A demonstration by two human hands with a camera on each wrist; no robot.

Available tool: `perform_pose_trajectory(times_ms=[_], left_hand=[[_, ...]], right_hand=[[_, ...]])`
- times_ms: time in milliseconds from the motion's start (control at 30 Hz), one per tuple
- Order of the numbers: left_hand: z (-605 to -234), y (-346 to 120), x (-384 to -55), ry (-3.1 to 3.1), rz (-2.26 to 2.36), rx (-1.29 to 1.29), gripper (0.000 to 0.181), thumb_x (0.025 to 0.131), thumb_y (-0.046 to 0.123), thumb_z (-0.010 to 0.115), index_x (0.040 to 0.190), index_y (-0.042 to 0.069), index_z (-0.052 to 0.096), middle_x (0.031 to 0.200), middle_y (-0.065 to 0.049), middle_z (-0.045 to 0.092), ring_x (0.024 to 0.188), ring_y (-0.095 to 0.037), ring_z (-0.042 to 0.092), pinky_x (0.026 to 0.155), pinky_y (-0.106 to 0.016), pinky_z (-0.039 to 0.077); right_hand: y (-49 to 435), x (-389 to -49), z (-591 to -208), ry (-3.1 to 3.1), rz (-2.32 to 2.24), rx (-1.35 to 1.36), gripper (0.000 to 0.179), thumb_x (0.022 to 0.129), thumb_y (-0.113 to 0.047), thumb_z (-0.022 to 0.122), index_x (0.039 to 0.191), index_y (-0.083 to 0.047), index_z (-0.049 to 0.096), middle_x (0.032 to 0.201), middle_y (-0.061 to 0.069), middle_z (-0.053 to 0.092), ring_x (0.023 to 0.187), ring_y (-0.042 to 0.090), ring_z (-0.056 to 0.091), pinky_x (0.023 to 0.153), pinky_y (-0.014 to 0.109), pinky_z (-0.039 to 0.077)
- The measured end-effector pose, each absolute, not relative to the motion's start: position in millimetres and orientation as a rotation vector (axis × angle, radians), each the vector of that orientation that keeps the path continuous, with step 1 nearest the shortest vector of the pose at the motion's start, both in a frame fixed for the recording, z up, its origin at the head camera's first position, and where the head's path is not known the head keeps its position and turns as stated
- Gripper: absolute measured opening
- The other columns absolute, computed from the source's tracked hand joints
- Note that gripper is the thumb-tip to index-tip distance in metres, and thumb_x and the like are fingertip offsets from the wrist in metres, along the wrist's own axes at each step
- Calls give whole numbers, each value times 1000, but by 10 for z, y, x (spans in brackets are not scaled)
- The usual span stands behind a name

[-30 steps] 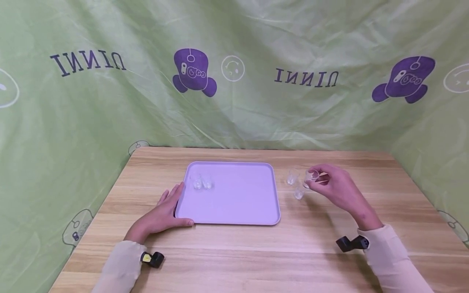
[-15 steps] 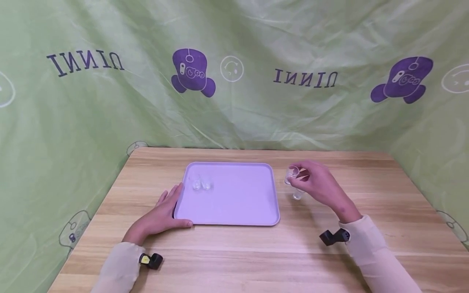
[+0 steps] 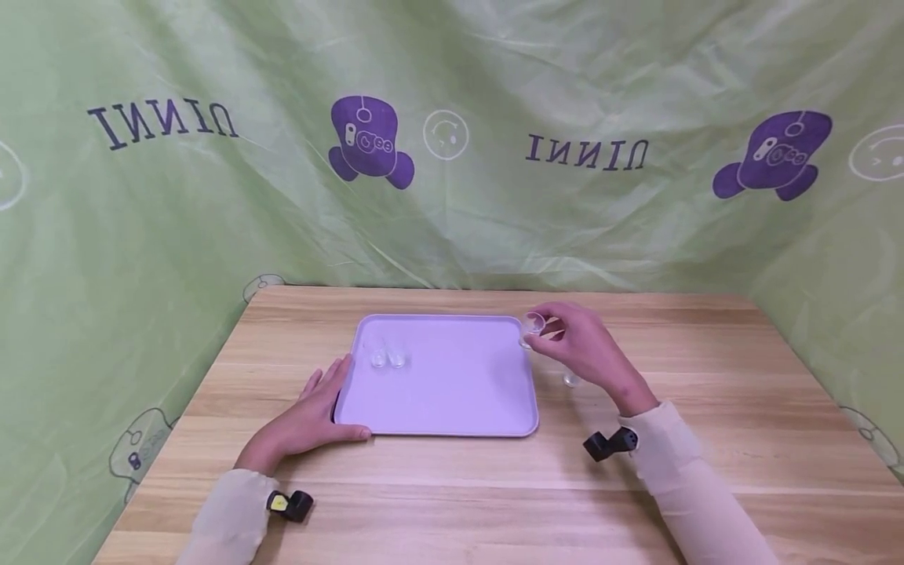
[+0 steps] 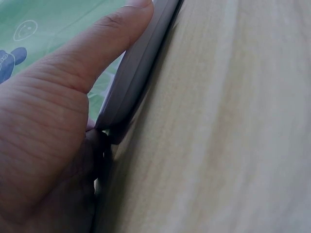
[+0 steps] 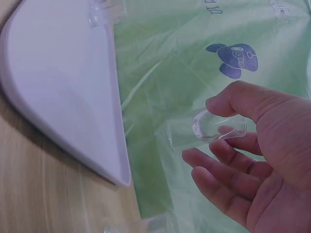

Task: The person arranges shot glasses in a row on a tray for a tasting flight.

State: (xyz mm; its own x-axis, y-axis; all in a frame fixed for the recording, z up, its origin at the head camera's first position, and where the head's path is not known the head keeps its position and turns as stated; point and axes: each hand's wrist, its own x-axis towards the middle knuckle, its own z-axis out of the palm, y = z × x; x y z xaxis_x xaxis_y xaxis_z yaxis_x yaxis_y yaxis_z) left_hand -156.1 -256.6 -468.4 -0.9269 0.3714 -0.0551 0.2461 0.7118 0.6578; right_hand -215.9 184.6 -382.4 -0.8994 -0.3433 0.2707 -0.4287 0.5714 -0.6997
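Note:
My right hand (image 3: 581, 345) pinches a clear shot glass (image 5: 182, 131) between thumb and fingers. In the head view this glass overlaps the right edge of a lilac tray (image 3: 459, 384), near its far corner. Two more clear shot glasses (image 3: 388, 357) stand side by side on the tray's left part. Around the tray's near left corner lies my left hand (image 3: 311, 420), fingers extended along the left edge and thumb on the front edge. In the left wrist view the thumb (image 4: 114, 36) rests on the tray rim (image 4: 141, 63).
Right of the tray, another shot glass (image 3: 570, 379) is on the wooden table (image 3: 452, 494), partly hidden by my right hand. A green printed cloth (image 3: 480, 227) hangs behind the table and at both sides.
My right hand has carried its shot glass leftward from the group on the table to the tray's right edge. My left hand has stayed at the tray corner.

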Motion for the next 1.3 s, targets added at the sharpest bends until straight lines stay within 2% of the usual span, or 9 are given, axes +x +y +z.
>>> perform_pose_trajectory(times_ms=[200,433,767,1033,1300], left_hand=[[-4678,-2584,-1556,2729,1007,486,132,78,56,85,164,-1,4,168,-27,6,154,-43,-5,121,-61,-3],[-4650,-2578,-1574,2733,998,521,132,78,57,85,163,-4,5,168,-26,8,155,-40,0,122,-56,-4],[-4649,-2579,-1571,2727,1007,514,131,78,55,85,163,-3,4,169,-25,6,155,-40,-2,122,-56,-5],[-4645,-2577,-1576,2720,1008,501,131,78,55,85,163,-2,4,169,-25,6,155,-40,-3,122,-57,-5],[-4650,-2583,-1572,2718,1003,485,132,78,55,86,163,-2,4,169,-25,5,155,-40,-3,122,-57,-4]], right_hand=[[1673,-2235,-3793,-2675,1294,688,35,90,-14,81,121,0,71,113,12,70,95,23,72,81,34,61],[1473,-2285,-3842,-2670,1380,714,34,88,-12,83,118,1,71,105,10,70,94,23,70,80,36,61],[1194,-2353,-3932,-2712,1426,729,36,89,-12,82,120,2,70,106,10,70,96,23,70,82,37,60],[1010,-2392,-4026,-2745,1452,771,35,89,-15,81,120,-3,72,112,6,70,99,22,69,84,37,58],[816,-2413,-4123,-2789,1429,792,30,88,-16,83,114,-6,74,109,3,71,95,20,70,76,32,58]])
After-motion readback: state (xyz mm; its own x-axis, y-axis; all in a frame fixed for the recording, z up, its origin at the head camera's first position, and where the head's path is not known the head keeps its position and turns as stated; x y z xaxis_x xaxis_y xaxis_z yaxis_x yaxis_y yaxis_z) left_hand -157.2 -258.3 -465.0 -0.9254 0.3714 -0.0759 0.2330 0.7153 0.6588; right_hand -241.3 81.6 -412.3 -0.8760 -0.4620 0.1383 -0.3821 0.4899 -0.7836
